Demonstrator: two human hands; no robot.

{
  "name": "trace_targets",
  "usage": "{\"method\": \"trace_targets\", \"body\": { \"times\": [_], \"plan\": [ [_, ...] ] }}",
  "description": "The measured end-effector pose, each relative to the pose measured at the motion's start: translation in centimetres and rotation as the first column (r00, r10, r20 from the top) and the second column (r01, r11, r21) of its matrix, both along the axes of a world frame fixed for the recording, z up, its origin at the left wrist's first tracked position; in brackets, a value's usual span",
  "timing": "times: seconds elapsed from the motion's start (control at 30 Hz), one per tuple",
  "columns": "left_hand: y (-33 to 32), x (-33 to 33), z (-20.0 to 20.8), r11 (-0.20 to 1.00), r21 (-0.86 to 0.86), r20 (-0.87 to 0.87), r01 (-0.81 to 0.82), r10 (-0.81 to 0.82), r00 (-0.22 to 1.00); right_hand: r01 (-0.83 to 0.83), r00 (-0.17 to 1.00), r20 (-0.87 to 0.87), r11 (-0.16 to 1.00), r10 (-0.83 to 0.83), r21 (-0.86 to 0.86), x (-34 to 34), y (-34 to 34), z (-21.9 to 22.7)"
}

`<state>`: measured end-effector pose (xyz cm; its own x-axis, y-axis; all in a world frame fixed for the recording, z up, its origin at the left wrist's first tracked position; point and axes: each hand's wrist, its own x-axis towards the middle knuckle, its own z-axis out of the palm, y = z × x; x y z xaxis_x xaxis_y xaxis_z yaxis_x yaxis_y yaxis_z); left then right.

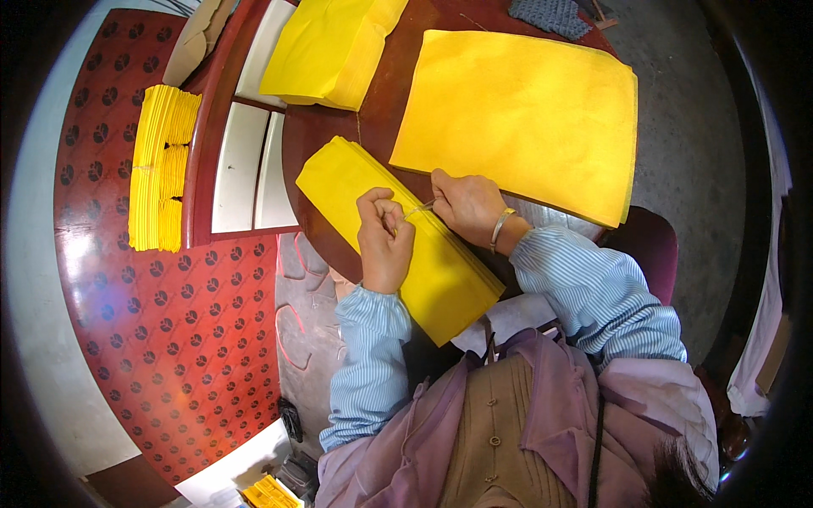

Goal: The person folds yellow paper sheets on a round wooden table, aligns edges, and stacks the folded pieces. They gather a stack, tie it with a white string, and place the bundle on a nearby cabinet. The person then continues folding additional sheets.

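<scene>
A long bundle of folded yellow sheets lies slantwise over the edge of the dark red table, its near end toward my body. Across its middle runs a thin pale string, stretched between my two hands. My left hand rests over the bundle with curled fingers, pinching one end of the string. On the other side my right hand is closed on the other part of the string, with a bracelet at its wrist. Whether the string is knotted cannot be seen.
Beyond my right hand lies a flat stack of yellow sheets. A thick yellow pile stands at the far side of the table. Tied yellow bundles sit on the red patterned board to the left. A purple stool is at the right.
</scene>
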<state>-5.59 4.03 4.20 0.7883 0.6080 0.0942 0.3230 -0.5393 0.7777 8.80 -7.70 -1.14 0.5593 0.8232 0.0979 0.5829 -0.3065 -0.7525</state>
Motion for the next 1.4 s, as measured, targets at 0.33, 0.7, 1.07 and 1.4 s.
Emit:
{"method": "trace_targets", "body": {
  "times": [0.33, 0.7, 1.07, 1.4],
  "plan": [
    [3.4, -1.8, 2.4, 0.972, 0.200, 0.139, -0.125, 0.098, 0.985, -0.075, 0.994, 0.096, 0.981, 0.058, 0.181, -0.1, -3.7, 6.1],
    [12.9, -0.8, -2.2, 0.877, 0.447, -0.410, 0.178, 0.024, 0.912, -0.732, 0.587, 0.292, 0.649, 0.755, -0.207, -8.3, -6.3, 5.8],
    [12.1, -0.5, -2.8, 0.846, 0.529, -0.351, 0.058, 0.156, 0.923, -0.714, 0.592, 0.379, 0.681, 0.711, -0.162, -8.3, -6.7, 7.0],
    [-7.0, -11.8, -5.6, 0.623, -0.610, 0.164, -0.489, 0.704, 0.691, 0.020, 0.714, -0.694, 0.989, 0.089, 0.148, -4.8, -10.7, 1.2]
  ]
}}
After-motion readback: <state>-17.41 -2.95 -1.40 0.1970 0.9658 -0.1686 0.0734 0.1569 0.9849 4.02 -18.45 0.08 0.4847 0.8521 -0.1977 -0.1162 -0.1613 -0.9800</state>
